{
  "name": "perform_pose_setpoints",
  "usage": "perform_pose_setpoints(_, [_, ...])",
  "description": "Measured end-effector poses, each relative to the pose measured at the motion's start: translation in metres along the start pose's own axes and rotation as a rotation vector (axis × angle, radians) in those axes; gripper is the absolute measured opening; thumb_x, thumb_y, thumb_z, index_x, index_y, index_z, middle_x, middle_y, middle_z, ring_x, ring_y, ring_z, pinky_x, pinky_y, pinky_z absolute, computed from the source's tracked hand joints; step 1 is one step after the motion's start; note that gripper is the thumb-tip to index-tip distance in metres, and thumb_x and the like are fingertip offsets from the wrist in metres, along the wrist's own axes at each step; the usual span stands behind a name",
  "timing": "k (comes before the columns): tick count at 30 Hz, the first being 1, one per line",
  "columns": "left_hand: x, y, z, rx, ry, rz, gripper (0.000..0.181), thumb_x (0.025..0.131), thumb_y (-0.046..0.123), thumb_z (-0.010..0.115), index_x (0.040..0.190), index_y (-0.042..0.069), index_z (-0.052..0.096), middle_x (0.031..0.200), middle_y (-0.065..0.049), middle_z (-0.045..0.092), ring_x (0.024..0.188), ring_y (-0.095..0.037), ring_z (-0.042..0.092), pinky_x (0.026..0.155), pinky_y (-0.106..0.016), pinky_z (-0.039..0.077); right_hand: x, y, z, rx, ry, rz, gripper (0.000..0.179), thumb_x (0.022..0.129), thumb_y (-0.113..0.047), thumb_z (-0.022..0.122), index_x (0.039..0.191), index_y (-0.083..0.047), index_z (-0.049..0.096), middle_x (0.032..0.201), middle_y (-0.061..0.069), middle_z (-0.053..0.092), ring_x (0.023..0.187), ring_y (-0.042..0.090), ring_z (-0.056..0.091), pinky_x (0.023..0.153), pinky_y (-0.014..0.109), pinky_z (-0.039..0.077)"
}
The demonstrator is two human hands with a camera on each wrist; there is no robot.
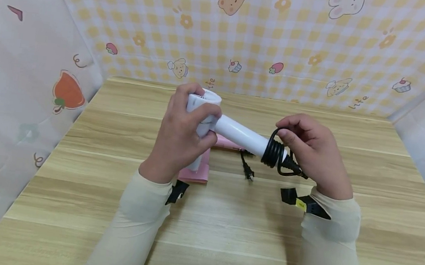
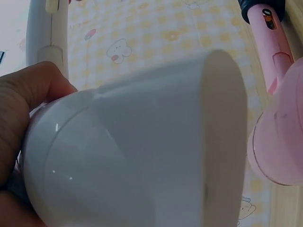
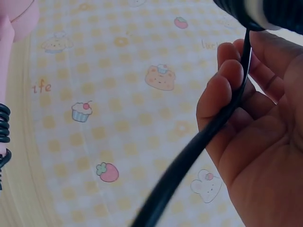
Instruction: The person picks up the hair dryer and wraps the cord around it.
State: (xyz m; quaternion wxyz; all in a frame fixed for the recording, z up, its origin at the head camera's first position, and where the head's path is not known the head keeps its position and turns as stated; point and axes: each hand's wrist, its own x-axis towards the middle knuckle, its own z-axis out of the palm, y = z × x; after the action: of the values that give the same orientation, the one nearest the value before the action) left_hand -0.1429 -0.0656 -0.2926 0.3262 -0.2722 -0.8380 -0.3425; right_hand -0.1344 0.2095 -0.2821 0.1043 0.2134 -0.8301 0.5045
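Note:
My left hand (image 1: pixel 177 135) grips a white hair dryer (image 1: pixel 241 135) by its head, above the table. The dryer's handle slants down to the right. Round the handle's end a black cord (image 1: pixel 271 153) is wound in several loops. My right hand (image 1: pixel 316 156) pinches a strand of this cord between thumb and fingers. In the right wrist view, the cord (image 3: pixel 175 168) runs across the curled fingers (image 3: pixel 215 97). The dryer's wide white nozzle (image 2: pixel 142 142) fills much of the left wrist view and hides part of the left hand.
A pink hair dryer (image 2: pixel 279 137) lies on the wooden table (image 1: pixel 224 246) behind the white one, which partly covers it in the head view. A black plug (image 1: pixel 248 171) lies beside it. A yellow checked cloth (image 1: pixel 261 38) hangs along the back.

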Motion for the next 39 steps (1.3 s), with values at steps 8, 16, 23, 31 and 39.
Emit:
perform_pose_setpoints(8, [0.001,0.000,-0.005,-0.063,0.034,-0.019,0.032,0.067,-0.003,0.073,0.095,0.011,0.067,0.122,-0.020,0.040,0.112,-0.035,0.045,0.087,-0.044,0.043,0.003,0.006,0.005,0.093,-0.048,0.015,0.014,0.099,-0.007,0.058,0.105,-0.001,0.069,0.098,0.004,0.068,0.080,0.016,0.059,0.069,0.022,0.048])
perform_pose_setpoints(16, [0.000,0.001,-0.006,-0.073,0.106,-0.128,0.036,0.067,-0.005,0.074,0.098,0.010,0.067,0.124,-0.021,0.038,0.112,-0.033,0.046,0.080,-0.042,0.047,0.006,0.008,0.019,-0.028,-0.029,0.013,0.031,0.089,0.009,0.064,0.114,-0.006,0.074,0.100,0.006,0.072,0.082,0.011,0.062,0.071,0.023,0.046])
perform_pose_setpoints(23, [0.002,0.001,-0.005,-0.067,0.134,-0.208,0.034,0.068,-0.005,0.074,0.098,0.009,0.068,0.124,-0.020,0.037,0.114,-0.032,0.044,0.078,-0.042,0.047,0.010,0.006,0.024,-0.094,-0.088,0.197,0.011,0.094,-0.001,0.063,0.094,-0.006,0.073,0.081,0.005,0.067,0.071,0.019,0.052,0.065,0.029,0.042])
perform_pose_setpoints(31, [0.001,0.000,-0.002,-0.059,0.121,-0.258,0.037,0.066,-0.006,0.076,0.099,0.010,0.068,0.124,-0.019,0.036,0.115,-0.032,0.042,0.081,-0.041,0.045,0.010,0.007,0.025,-0.083,-0.109,0.198,0.018,0.098,-0.006,0.057,0.108,-0.011,0.071,0.088,0.004,0.071,0.080,0.019,0.057,0.068,0.031,0.045])
perform_pose_setpoints(39, [0.001,0.000,0.001,-0.061,0.155,-0.300,0.036,0.067,-0.006,0.075,0.100,0.009,0.067,0.125,-0.019,0.036,0.115,-0.033,0.041,0.083,-0.041,0.043,0.012,0.008,0.027,-0.131,-0.090,0.158,0.017,0.101,-0.018,0.056,0.103,-0.012,0.071,0.081,0.002,0.068,0.070,0.020,0.053,0.063,0.031,0.042])
